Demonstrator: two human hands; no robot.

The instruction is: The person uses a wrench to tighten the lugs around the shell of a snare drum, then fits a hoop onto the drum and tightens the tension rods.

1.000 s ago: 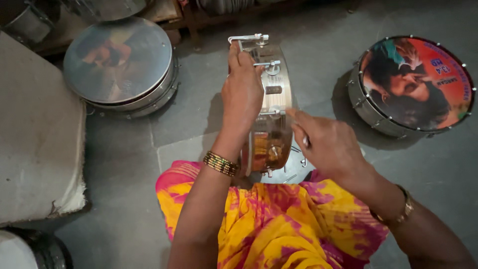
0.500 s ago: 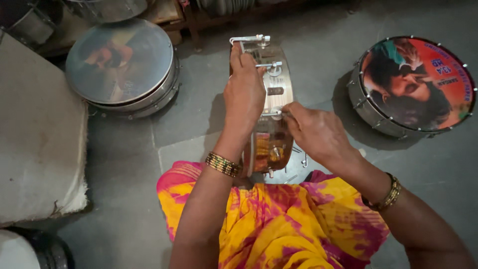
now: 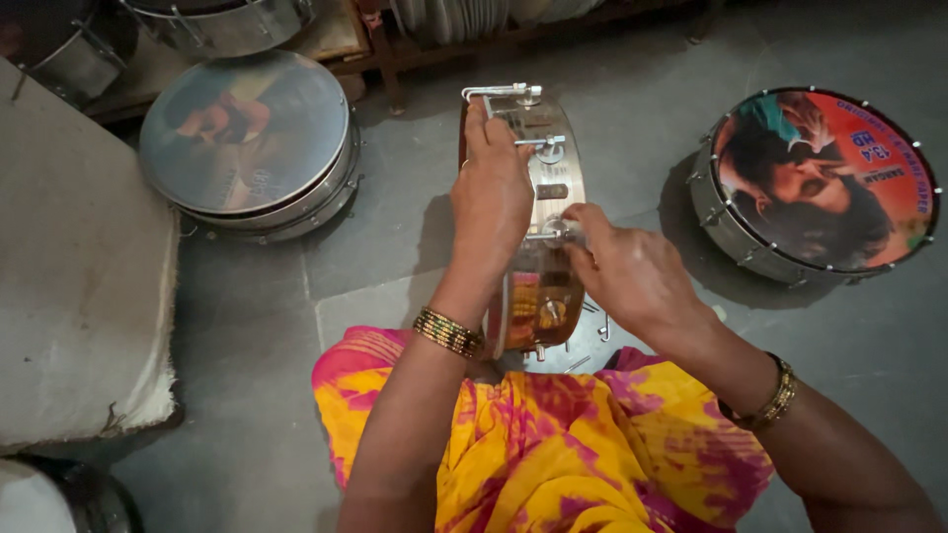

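A small metal-shelled drum (image 3: 546, 188) stands on its edge in front of my lap, its shiny side wall facing up with tension hooks and nuts along it. My left hand (image 3: 491, 192) grips the drum's left rim from above, fingers reaching toward the top hook (image 3: 499, 92). My right hand (image 3: 632, 276) rests against the shell's right side, its fingertips pinched on a small metal nut (image 3: 555, 231) at mid-shell. Both wrists wear gold bangles. My yellow and pink cloth (image 3: 553, 444) covers my legs below.
A finished drum with a printed picture head (image 3: 820, 183) lies flat at the right. Another drum with a shiny head (image 3: 247, 143) lies at the upper left. A grey stone slab (image 3: 69, 286) fills the left side. Small loose metal parts (image 3: 592, 321) lie on the floor under the drum.
My right hand has moved up and left from beside the drum's lower part onto the nut at mid-shell. My left hand has kept its grip on the rim.
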